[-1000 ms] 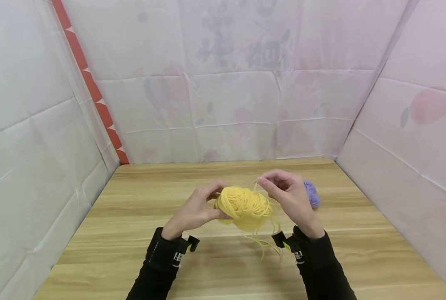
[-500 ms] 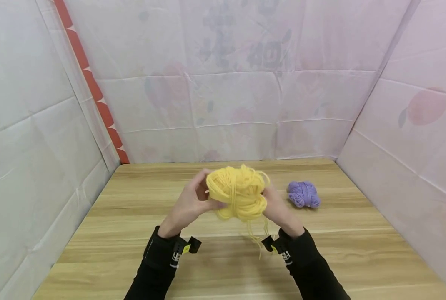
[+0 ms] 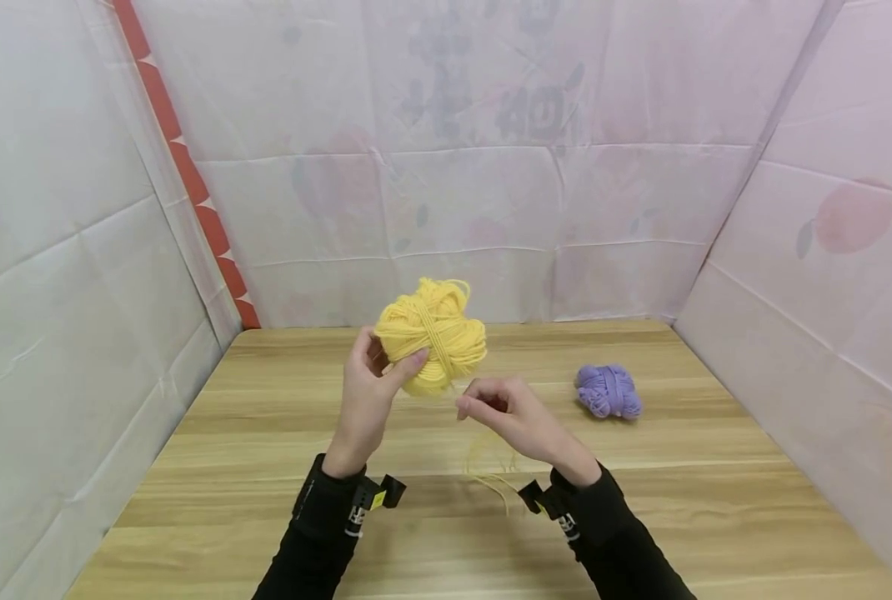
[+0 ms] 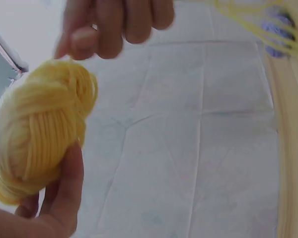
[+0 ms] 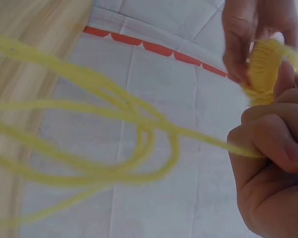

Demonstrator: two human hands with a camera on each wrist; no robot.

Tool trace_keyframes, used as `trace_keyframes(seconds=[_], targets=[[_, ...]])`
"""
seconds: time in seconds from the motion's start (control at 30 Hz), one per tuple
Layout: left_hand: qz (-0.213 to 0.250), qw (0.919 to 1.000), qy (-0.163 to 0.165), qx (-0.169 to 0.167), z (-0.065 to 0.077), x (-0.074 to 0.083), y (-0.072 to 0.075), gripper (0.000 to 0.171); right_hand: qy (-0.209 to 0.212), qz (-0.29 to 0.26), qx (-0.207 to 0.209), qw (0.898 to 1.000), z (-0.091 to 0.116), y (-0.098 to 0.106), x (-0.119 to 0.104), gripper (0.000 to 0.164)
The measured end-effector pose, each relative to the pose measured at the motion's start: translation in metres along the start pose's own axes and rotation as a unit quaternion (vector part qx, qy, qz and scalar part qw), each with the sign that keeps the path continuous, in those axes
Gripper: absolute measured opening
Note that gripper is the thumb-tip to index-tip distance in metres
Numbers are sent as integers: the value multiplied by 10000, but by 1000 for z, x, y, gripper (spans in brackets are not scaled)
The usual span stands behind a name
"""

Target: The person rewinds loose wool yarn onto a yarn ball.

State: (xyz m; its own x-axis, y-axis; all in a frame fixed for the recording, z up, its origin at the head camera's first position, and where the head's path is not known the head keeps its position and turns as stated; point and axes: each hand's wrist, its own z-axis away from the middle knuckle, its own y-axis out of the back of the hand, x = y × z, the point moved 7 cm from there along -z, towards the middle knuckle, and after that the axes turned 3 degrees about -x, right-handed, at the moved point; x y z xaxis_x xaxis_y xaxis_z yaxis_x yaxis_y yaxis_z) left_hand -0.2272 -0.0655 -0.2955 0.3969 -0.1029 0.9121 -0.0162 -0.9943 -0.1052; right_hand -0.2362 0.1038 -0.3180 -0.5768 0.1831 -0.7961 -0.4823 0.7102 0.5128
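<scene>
A bundle of yellow yarn (image 3: 434, 333) is held up above the table by my left hand (image 3: 367, 396), its thumb across the near side and its fingers behind. Just below and to the right, my right hand (image 3: 517, 417) pinches a strand of the yarn between thumb and curled fingers. From that hand loose yellow strands (image 5: 104, 94) trail in loops, seen large in the right wrist view. In the left wrist view the yarn bundle (image 4: 44, 129) sits in the left hand, with the right hand's curled fingers (image 4: 109, 29) close above it.
A small purple yarn bundle (image 3: 608, 392) lies on the wooden table (image 3: 266, 467), right of the hands. White printed sheets (image 3: 476, 200) enclose the table at the back and both sides.
The yellow bundle rises and moves left, turning in the left hand. My right hand goes from pulling a strand at the right, to behind the bundle, to below it. The purple yarn stays put.
</scene>
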Motion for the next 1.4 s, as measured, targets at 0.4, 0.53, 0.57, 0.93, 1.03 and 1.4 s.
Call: trace_keyframes(seconds=[0.4,0.53,0.57,0.93,1.03,1.4], targets=[[-2029,9778,-447,263,-3,-8,-2,49,311,-289,59,9991,15,15,-26,9],[-2592,9628,-750,-146,-1,-8,-12,49,373,-358,378,9979,21,28,-33,8],[-2678,9598,-793,-270,-1,-9,-15,48,471,-368,471,9971,22,31,-35,8],[-3089,9240,-923,-2057,6,-15,-42,45,178,-188,1284,9914,33,66,-27,10],[-2808,9244,-884,-2424,8,-15,-46,47,33,-151,1376,9904,34,70,-21,9],[-1426,9420,-365,-3016,17,-7,-49,51,-169,-1002,1262,9868,19,61,10,10]])
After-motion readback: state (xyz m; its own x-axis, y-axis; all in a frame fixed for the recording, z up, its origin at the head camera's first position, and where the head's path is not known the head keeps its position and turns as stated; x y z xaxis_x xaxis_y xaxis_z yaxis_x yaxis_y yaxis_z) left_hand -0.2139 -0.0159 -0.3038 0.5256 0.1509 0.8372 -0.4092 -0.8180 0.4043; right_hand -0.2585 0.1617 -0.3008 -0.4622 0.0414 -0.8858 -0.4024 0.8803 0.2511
